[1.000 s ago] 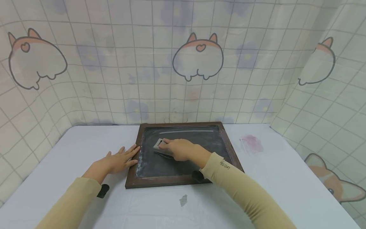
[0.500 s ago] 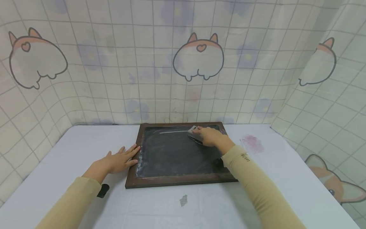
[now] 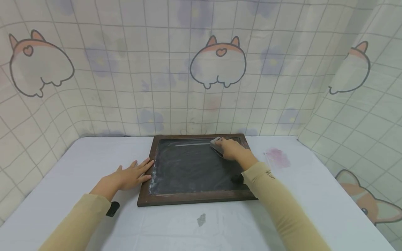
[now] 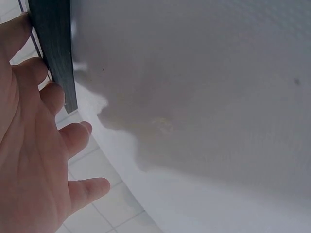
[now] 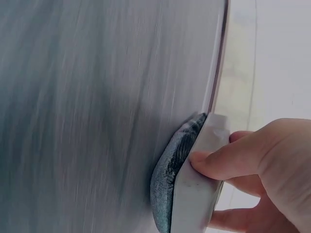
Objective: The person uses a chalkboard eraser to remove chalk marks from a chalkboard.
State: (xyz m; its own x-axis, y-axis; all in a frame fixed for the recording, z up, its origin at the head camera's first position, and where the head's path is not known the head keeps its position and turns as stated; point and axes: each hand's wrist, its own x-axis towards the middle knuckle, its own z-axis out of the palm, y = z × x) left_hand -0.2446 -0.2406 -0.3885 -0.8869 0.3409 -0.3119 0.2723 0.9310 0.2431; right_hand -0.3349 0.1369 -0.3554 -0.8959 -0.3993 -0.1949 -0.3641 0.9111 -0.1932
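A dark chalkboard [image 3: 185, 170] in a brown wooden frame lies on the table. With thumb and fingers, my right hand [image 3: 232, 150] grips a blackboard eraser [image 3: 216, 143], held against the board's upper right part. In the right wrist view the eraser [image 5: 194, 194] shows a light grey back and a dark, chalk-dusted felt pad [image 5: 167, 179]. A white chalk line [image 3: 191, 144] runs along the board's top, its right end meeting the eraser. My left hand [image 3: 130, 177] rests with spread fingers on the frame's left side; the left wrist view shows fingertips at the frame edge [image 4: 56, 53].
The table wears a white cover [image 3: 169, 230] with a grey patch [image 3: 201, 219] in front of the board and a pink smudge [image 3: 277, 158] to its right. A grid-patterned curtain [image 3: 176, 104] with cartoon corgis stands behind and at both sides.
My right hand has carried the eraser from the board's left middle up to its upper right. The chalk line's right part no longer shows. My left hand has stayed in place.
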